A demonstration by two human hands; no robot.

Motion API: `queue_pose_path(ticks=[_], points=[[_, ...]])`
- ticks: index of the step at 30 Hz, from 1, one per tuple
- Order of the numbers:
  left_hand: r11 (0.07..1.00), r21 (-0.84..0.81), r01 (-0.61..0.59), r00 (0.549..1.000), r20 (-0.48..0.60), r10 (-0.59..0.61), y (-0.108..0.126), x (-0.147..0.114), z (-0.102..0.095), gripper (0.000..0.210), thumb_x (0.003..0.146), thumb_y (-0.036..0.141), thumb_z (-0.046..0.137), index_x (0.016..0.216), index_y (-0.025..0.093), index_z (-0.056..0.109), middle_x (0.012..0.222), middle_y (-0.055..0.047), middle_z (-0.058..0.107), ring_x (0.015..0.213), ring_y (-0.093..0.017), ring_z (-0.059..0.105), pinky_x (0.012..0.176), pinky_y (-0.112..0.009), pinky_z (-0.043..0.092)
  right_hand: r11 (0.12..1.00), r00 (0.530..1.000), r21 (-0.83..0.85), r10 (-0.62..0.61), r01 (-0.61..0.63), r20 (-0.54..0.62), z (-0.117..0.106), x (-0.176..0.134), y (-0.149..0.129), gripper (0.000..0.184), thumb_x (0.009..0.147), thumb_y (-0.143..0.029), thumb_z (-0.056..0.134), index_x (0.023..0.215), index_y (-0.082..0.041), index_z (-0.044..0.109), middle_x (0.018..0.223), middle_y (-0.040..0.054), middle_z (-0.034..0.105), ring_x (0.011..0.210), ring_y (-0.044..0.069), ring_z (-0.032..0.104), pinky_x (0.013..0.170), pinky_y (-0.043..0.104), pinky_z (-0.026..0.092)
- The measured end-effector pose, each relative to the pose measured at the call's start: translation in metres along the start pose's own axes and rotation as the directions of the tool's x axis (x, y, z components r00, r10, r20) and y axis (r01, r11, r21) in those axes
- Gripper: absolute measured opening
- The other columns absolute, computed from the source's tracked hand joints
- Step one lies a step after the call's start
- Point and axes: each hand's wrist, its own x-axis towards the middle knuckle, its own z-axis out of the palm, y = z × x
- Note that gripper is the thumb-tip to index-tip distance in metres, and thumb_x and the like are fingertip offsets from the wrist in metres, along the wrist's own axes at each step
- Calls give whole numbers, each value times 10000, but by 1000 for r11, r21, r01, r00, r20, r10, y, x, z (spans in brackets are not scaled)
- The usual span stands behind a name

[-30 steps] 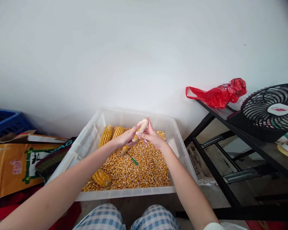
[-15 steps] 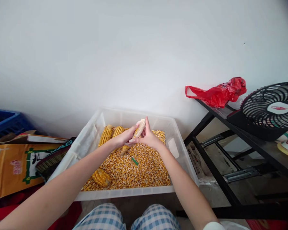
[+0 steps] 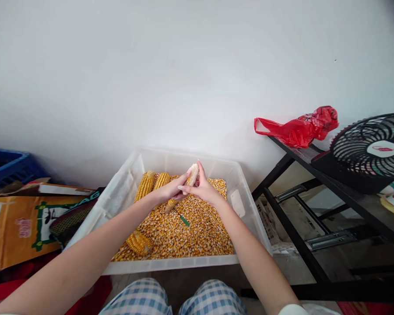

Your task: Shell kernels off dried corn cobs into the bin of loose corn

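Observation:
Between both hands is a corn cob (image 3: 193, 173), its upper end pale and bare of kernels. My left hand (image 3: 174, 187) closes round it from the left. My right hand (image 3: 205, 189) grips it from the right, thumb laid across the cob and a finger pointing up beside its tip. Below them, loose corn kernels (image 3: 197, 238) fill a translucent plastic bin (image 3: 170, 265). Several yellow corn ears lie in it: one ear (image 3: 145, 183) at the back left, another (image 3: 162, 179) beside it, one (image 3: 138, 243) at the front left. A green-handled tool (image 3: 184, 220) rests on the kernels.
Right of the bin stands a black table frame (image 3: 295, 232) carrying a red plastic bag (image 3: 302, 129) and a black fan (image 3: 374, 151). On the left are a cardboard box (image 3: 13, 236) and a blue crate (image 3: 13, 168). A white wall (image 3: 190, 78) rises behind.
My right thumb has shifted slightly upward along the cob, and my hands have turned a little around it. The bin and the corn ears in it stay put.

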Motion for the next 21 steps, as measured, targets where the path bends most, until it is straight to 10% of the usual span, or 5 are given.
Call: queue_pose_path(ticks=[11, 21], points=[[999, 3, -48, 997, 66, 47, 2, 2, -1, 768, 808, 702, 89, 702, 134, 594, 366, 20, 314, 306, -77, 210, 345, -253, 144, 996, 993, 83, -27, 18, 113, -15, 4, 0, 878, 737, -434, 636, 1393, -401, 54, 793, -39, 511, 490, 73, 445, 395, 211, 430], [970, 219, -101, 994, 50, 93, 22, -10, 2, 435, 779, 586, 473, 718, 157, 500, 548, -1, 509, 452, -90, 452, 436, -215, 318, 986, 948, 126, -63, 107, -313, -16, 13, 1, 506, 706, -486, 632, 1093, -308, 358, 641, -77, 467, 468, 62, 422, 388, 157, 353]])
